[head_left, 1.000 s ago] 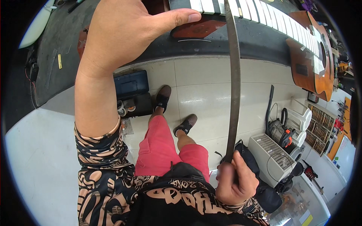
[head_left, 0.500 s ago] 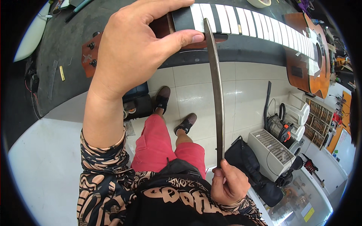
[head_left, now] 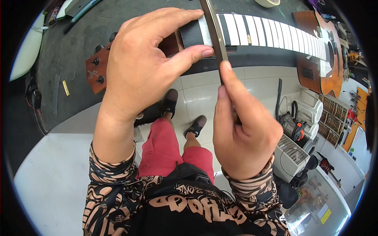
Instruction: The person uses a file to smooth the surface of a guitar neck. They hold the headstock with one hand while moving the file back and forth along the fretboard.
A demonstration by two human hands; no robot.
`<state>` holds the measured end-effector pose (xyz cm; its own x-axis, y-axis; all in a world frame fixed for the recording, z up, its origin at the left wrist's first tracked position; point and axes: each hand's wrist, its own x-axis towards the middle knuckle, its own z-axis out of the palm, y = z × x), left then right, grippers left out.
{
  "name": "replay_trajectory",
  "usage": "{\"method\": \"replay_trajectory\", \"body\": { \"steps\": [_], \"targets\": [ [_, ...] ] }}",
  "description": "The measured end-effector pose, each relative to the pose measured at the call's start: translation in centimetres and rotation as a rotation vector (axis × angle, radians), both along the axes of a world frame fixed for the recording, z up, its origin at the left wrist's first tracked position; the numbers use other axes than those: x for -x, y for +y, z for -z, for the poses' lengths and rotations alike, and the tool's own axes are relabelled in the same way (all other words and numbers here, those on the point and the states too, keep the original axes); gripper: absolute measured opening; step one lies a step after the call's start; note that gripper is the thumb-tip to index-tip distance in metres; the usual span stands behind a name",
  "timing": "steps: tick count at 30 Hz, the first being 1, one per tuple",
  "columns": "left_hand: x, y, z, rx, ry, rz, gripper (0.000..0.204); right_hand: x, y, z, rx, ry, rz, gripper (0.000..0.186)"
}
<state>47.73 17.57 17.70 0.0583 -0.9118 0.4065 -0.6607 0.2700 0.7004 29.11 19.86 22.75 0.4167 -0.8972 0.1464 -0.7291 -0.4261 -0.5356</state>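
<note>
An acoustic guitar (head_left: pixel 309 80) lies across the bench. White tape strips (head_left: pixel 271 35) cover its fretboard, with dark bars between some of them. My left hand (head_left: pixel 136 63) grips the neck near the headstock (head_left: pixel 92 76), thumb on the near edge and fingers on the far edge. A long, flat metal file (head_left: pixel 215 33) lies across the fretboard just beside my left fingertips. Its near end is in my right hand (head_left: pixel 248 133), index finger stretched along it and thumb against its side. The file's tang or handle is hidden in that hand.
On the dark bench (head_left: pixel 130 11) lie a small yellow strip (head_left: pixel 65 88) and a clear ruler-like strip (head_left: pixel 56 94). A roll of tape (head_left: pixel 268 3) sits at the far edge. Right of my legs stand a vacuum-like machine (head_left: pixel 291 126) and a pale box (head_left: pixel 289 157).
My right hand has pushed the file forward, away from my body, and now reaches close to the neck. The left hand keeps its hold on the neck.
</note>
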Motion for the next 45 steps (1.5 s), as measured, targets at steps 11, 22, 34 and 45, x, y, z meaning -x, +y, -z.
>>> {"method": "replay_trajectory", "body": {
  "steps": [11, 22, 34, 45],
  "targets": [
    [0.2, -0.2, -0.5, 0.03, -0.061, -0.013, 0.048, 8.2, 11.5, 0.5, -0.008, -0.098, 0.003, 0.051],
    [-0.1, 0.0, -0.5, -0.027, -0.054, -0.023, 0.047, 4.0, 4.5, 0.0, -0.097, -0.024, -0.007, 0.055],
    [-0.1, 0.0, -0.3, -0.027, -0.082, -0.019, 0.047, 0.5, -0.1, -0.4, -0.036, 0.043, -0.032, 0.048],
    [0.1, -0.4, -0.9, -0.006, -0.075, 0.0, 0.048, 8.2, 9.8, 0.4, -0.014, 0.003, -0.019, 0.054]
  ]
}}
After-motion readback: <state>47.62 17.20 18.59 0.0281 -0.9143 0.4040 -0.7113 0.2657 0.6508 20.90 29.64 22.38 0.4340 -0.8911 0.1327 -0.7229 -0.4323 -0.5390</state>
